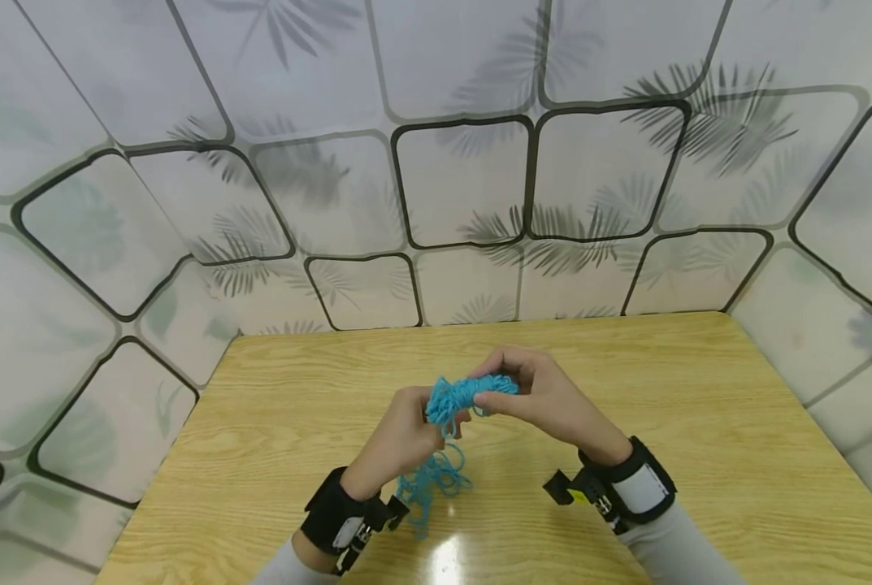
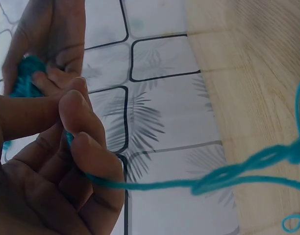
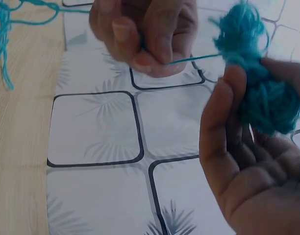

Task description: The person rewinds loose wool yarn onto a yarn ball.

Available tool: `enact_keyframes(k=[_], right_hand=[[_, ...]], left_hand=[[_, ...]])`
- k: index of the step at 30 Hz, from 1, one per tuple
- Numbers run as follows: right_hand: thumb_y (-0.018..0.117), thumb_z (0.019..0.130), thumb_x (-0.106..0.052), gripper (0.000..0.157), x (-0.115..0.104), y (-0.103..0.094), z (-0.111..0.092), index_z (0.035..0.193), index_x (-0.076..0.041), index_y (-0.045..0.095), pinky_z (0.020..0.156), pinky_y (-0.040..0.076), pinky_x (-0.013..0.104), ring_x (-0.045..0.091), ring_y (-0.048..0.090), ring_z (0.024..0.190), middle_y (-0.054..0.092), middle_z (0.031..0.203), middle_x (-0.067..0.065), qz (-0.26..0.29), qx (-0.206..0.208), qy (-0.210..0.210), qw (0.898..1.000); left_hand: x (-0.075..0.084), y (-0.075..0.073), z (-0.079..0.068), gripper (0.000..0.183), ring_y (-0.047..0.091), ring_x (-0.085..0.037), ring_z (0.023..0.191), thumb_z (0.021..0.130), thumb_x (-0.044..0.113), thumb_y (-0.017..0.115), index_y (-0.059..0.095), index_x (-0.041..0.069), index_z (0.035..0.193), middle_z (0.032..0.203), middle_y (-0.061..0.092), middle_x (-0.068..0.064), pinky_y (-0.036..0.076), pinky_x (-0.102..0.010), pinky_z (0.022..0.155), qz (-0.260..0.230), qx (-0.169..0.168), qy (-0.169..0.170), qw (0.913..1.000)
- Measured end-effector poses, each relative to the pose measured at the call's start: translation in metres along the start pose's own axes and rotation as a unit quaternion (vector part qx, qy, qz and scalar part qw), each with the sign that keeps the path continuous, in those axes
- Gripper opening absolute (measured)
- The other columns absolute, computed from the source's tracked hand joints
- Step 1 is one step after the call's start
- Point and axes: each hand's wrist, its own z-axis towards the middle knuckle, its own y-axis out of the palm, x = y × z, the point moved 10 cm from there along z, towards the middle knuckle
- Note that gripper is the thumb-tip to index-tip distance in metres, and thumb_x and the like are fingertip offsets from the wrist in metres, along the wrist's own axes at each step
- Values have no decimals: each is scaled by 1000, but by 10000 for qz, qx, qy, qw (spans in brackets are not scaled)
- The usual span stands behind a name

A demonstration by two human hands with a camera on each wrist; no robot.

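Observation:
A bundle of blue yarn (image 1: 472,393), bound round its middle with looped ends, is held up over the table. My right hand (image 1: 545,400) grips its right part between thumb and fingers. In the right wrist view, a taut strand (image 3: 201,58) runs from the bundle's waist to my left hand (image 1: 402,439). There the left thumb and fingertips pinch the yarn, with the other fingers curled round it. From that hand the yarn strand (image 2: 145,186) continues, partly twisted, toward a loose tangle of blue yarn (image 1: 428,486) below.
The wood-grain table (image 1: 699,422) spreads beneath both hands. A pale cloth wall (image 1: 465,183) with dark outlines and leaf prints rises along its back and sides. Black straps with small cameras sit on the left wrist (image 1: 340,520) and the right wrist (image 1: 629,487).

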Motion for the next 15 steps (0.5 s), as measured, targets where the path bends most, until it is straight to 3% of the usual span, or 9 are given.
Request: enact_keyframes(k=[3,6,9,15], right_hand=[[69,91,-6,16,-4,8,-1,107,-5,67,67,61,32,22,67,77,67,99,16,55,-450,-201,9988],[69,91,-5,16,-5,13,-3,107,-5,67,65,60,31,20,66,77,66,99,16,25,-694,-347,9970],[68,91,-4,15,-4,19,-4,106,-5,67,65,58,31,20,65,78,65,99,15,40,-949,-333,9949],[71,90,-10,13,0,27,-8,102,-12,68,67,57,32,18,64,75,70,94,8,-179,-1271,-150,9916]], left_hand=[[15,-5,-1,13,58,-13,61,88,-9,63,71,-1,82,71,70,-20,46,-24,58,-1,-3,204,9998],[23,-8,-1,8,51,-7,58,91,1,67,71,0,84,72,71,-17,43,-22,56,152,33,404,9991],[17,-11,1,7,52,-7,58,91,3,68,73,4,86,73,71,-12,43,-24,54,341,157,520,9979],[-3,-14,5,13,57,-9,59,93,7,66,72,16,86,70,69,-1,46,-25,53,745,250,360,9963]])
